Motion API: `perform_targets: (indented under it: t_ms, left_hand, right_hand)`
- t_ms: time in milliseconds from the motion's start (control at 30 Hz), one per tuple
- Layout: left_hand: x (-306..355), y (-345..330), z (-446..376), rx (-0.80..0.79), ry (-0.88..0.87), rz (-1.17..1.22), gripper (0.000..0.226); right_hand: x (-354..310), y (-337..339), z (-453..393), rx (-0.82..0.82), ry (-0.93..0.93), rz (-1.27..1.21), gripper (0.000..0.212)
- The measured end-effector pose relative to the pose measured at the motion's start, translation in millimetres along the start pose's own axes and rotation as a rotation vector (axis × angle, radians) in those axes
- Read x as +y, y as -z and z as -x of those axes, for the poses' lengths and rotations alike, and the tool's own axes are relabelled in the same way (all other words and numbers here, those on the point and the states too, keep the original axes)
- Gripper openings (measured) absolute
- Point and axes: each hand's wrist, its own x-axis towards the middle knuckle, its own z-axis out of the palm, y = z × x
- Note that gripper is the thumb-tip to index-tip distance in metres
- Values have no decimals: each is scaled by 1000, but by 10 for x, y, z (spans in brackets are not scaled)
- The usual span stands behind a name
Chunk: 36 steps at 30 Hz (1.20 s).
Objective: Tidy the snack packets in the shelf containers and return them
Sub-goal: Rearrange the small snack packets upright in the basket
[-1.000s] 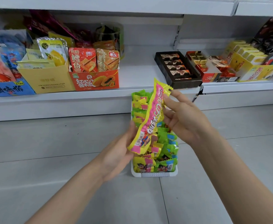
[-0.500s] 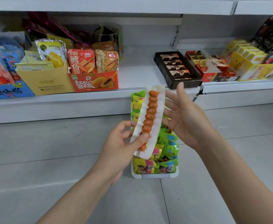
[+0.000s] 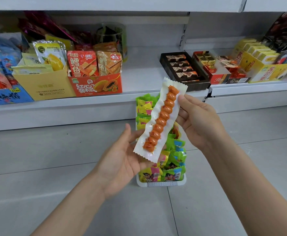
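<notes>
Above the tray [image 3: 161, 184] of snacks on the floor, the left hand [image 3: 122, 159] holds the low end of the packet [image 3: 159, 121], fingers loose behind it. The right hand [image 3: 197, 120] pinches its top edge. It looks light, bendy and slippery; hold the flat edges, not the lumpy middle.

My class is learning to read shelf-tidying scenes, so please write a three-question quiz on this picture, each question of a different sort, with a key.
1. True or false: the long packet shows its clear side, with a row of orange pieces visible.
2. Multiple choice: where does the white tray of green and yellow packets stand? A) on the shelf B) on the floor C) on the black box
3. Fill in: the left hand holds the long packet's ______ end; the right hand is at its upper part.

Key: 1 true; 2 B; 3 lower.
</notes>
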Motion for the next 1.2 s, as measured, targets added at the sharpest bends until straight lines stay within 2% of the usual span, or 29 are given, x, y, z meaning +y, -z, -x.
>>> perform_targets:
  t_ms: [100,233,300,367,500,600,633,733,800,900,1000,1100,1200]
  left_hand:
    - [-21,-33,9,-69,129,-20,60]
    - [-59,-43,6,-111,103,40,28]
    - [-63,-49,-6,-82,26,-20,21]
    - [-62,-46,-22,16,-85,-153,19]
    - [-63,18,-29,147,-331,-402,17]
    - [-79,46,-46,264,-507,-592,16]
    - [-85,51,-56,286,-546,-616,16]
    - [-77,97,-78,329,-646,-715,10]
    - [-52,158,-97,323,-686,-770,9]
    - [0,221,-132,328,-712,-785,6]
    - [28,240,-168,307,-687,-770,8]
    - [-12,304,-188,287,-607,-750,23]
    - [-143,398,-126,257,-516,-888,16]
  right_hand:
    - [-16,-35,-8,-40,-36,-82,24]
    - [-32,-57,-28,-77,-55,-173,21]
    - [-45,-29,-41,-60,-70,-136,21]
    - [-84,47,-54,-59,-98,-80,32]
    - [-277,210,-25,-212,-131,-86,56]
    - [-391,251,-5,-235,-109,27,67]
    - [-406,246,4,-234,-70,114,62]
    - [-414,237,39,-206,108,405,24]
    - [-433,233,67,-164,191,508,12]
    - [-482,237,103,-179,257,585,9]
    - [-511,251,166,-200,268,531,19]
    - [-538,325,226,-107,370,496,20]
    - [-586,431,281,-64,439,490,20]
